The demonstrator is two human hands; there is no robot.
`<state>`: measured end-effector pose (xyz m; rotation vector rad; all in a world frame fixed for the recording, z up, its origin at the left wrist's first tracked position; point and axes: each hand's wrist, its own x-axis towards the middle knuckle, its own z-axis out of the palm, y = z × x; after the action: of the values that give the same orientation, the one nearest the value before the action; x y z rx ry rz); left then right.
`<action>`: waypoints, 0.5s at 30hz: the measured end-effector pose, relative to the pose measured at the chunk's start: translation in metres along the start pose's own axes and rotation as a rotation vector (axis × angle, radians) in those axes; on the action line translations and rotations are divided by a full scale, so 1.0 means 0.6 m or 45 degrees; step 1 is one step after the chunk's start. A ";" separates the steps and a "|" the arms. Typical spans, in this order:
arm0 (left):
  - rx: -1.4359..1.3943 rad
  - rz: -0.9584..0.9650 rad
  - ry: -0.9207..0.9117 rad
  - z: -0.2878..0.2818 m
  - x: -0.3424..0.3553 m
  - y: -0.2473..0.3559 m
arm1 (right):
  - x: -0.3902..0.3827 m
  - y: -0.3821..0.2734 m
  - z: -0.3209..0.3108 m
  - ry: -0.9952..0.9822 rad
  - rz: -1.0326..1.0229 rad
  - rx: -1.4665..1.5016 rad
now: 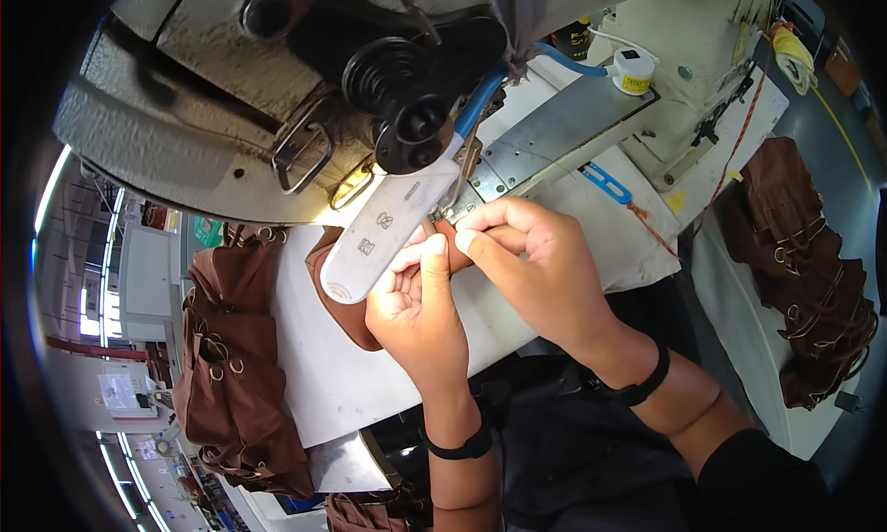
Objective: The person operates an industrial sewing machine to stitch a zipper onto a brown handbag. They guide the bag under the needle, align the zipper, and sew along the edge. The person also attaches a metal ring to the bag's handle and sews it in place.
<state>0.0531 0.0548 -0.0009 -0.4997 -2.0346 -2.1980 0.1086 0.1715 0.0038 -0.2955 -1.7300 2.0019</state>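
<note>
My left hand (pixel 416 301) and my right hand (pixel 545 264) meet under the head of a sewing machine (pixel 194 126). Between them is a brown leather piece (pixel 353 318), with thumb and fingers of both hands closed on its edge. The presser foot (pixel 442 214) is just beyond my fingertips, beside the metal bed plate (pixel 554 139). A white lamp (pixel 381 232) on a blue neck hangs over the work and hides part of the leather piece and of my left fingers. Exactly where the leather lies under the foot is too small to tell.
Brown bags with metal rings (pixel 231 366) are piled at the left on the white tabletop (pixel 314 393). More brown bags (pixel 804 283) lie at the far right. A blue slotted strip (pixel 605 183) and a small white-and-yellow round container (pixel 633 71) sit beyond my right hand.
</note>
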 end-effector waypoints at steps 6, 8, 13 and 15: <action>0.064 0.024 -0.007 0.005 0.013 -0.001 | 0.007 -0.011 0.001 0.068 0.022 -0.033; 0.076 0.021 -0.010 0.003 0.014 0.001 | 0.014 -0.007 -0.001 0.015 0.009 -0.048; 0.107 -0.025 -0.065 -0.002 0.016 0.010 | 0.025 0.004 -0.009 -0.095 0.015 -0.049; 0.426 0.147 -0.096 -0.011 0.016 0.018 | 0.025 0.010 -0.005 -0.094 0.005 -0.009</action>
<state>0.0460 0.0485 0.0121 -0.6472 -2.2852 -1.7508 0.0957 0.1806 -0.0006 -0.2301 -1.7831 2.0339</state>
